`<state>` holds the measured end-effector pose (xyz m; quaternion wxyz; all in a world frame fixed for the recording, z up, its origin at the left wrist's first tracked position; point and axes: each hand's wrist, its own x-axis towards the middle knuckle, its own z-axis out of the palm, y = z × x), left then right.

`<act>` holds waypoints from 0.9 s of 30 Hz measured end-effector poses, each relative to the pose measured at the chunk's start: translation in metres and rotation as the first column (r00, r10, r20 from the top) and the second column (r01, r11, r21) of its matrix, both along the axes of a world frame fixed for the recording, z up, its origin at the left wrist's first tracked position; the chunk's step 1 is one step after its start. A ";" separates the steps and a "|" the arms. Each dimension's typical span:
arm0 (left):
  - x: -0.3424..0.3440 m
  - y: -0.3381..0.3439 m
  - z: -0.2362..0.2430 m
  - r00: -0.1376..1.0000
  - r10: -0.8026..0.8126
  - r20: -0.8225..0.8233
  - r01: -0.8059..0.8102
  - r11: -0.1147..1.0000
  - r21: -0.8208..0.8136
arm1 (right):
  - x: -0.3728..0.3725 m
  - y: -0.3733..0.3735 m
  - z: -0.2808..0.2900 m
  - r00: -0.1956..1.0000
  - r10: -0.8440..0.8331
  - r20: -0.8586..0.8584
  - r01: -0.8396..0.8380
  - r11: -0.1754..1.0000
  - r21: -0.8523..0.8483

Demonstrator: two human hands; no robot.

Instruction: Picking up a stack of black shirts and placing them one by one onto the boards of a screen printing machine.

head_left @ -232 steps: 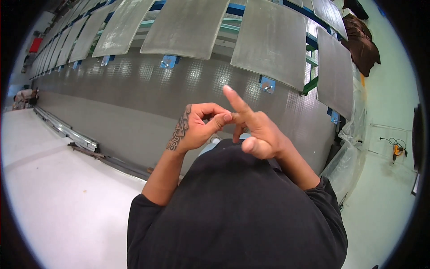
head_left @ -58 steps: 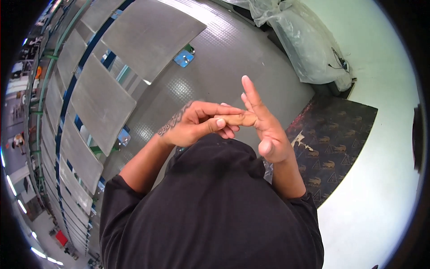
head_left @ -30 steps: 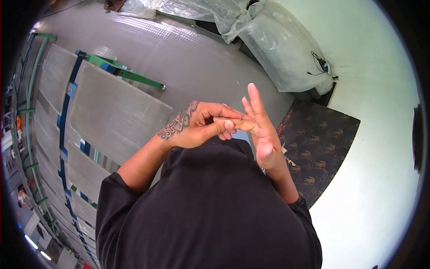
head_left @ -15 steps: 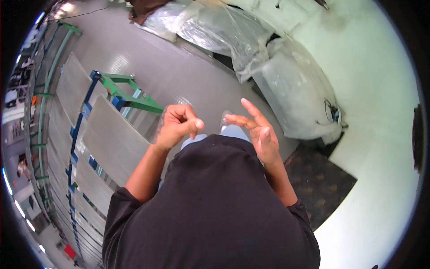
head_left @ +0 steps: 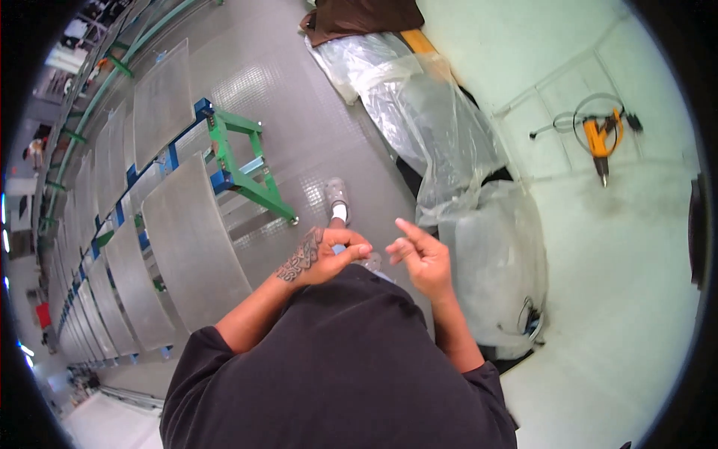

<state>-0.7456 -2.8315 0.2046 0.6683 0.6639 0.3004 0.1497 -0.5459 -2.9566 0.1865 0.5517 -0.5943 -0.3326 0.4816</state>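
Note:
My left hand (head_left: 333, 259) is in front of my waist, fingers curled in and thumb pressed to them in a pinch. A gap shows inside the curl; anything at the fingertips is too small to make out. Facing it across a short space is my right hand (head_left: 428, 268), its index finger stretched out and thumb apart, with nothing seen in it. Neither hand touches the racks. To the left, the nearest grey rectangular panel (head_left: 196, 232) leans on a blue-and-green metal frame (head_left: 243, 161).
More grey panels (head_left: 163, 105) line the left. A clear plastic-covered bulk (head_left: 490, 262) stands along the right, with brown cloth (head_left: 366, 16) at its far end. An orange-yellow heat-gun-like tool (head_left: 598, 138) with a cable hangs on the pale wall. My shoe (head_left: 336, 196) is on grey floor.
My view has shifted along the wall, bringing the hanging orange-yellow tool and brown cloth further in. My hands have come closer together and appear lower in the picture. One foot has stepped forward.

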 end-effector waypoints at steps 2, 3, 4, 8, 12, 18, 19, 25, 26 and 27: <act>0.003 0.023 -0.018 0.999 0.018 0.029 -0.020 0.997 0.068 | -0.002 0.034 -0.008 0.999 0.010 -0.047 -0.014 0.998 -0.066; 0.004 0.042 -0.027 0.999 0.012 0.032 -0.016 0.990 0.141 | 0.001 0.049 -0.027 0.995 0.083 0.059 -0.079 0.995 -0.059; 0.003 0.061 -0.026 0.999 0.035 -0.012 -0.032 0.987 0.160 | -0.001 0.070 -0.025 0.988 0.119 0.093 -0.111 0.990 -0.088; -0.003 0.145 -0.018 0.991 -0.025 -0.132 0.033 0.997 0.065 | -0.013 0.155 0.010 0.978 0.195 0.080 -0.172 0.958 -0.229; -0.008 0.220 -0.004 0.997 0.065 0.040 -0.069 0.992 0.104 | -0.020 0.243 0.034 0.936 0.349 -0.051 -0.351 0.935 -0.054; -0.039 0.308 0.021 0.991 0.006 -0.137 -0.006 1.000 -0.001 | -0.031 0.359 0.047 0.701 0.696 -0.159 -0.691 0.717 0.093; -0.045 0.319 0.023 0.987 -0.004 -0.161 0.003 1.000 -0.010 | -0.034 0.377 0.047 0.630 0.748 -0.209 -0.732 0.662 0.163; -0.074 0.362 -0.012 0.943 0.315 0.105 -0.251 0.884 -0.395 | -0.051 0.480 0.035 0.406 0.888 -0.215 -0.878 0.445 0.177; -0.078 0.373 -0.020 0.936 0.339 0.091 -0.276 0.871 -0.406 | -0.052 0.498 0.031 0.383 0.894 -0.232 -0.887 0.426 0.179; -0.082 0.385 -0.029 0.926 0.351 0.138 -0.263 0.863 -0.432 | -0.053 0.517 0.025 0.341 0.906 -0.250 -0.898 0.393 0.199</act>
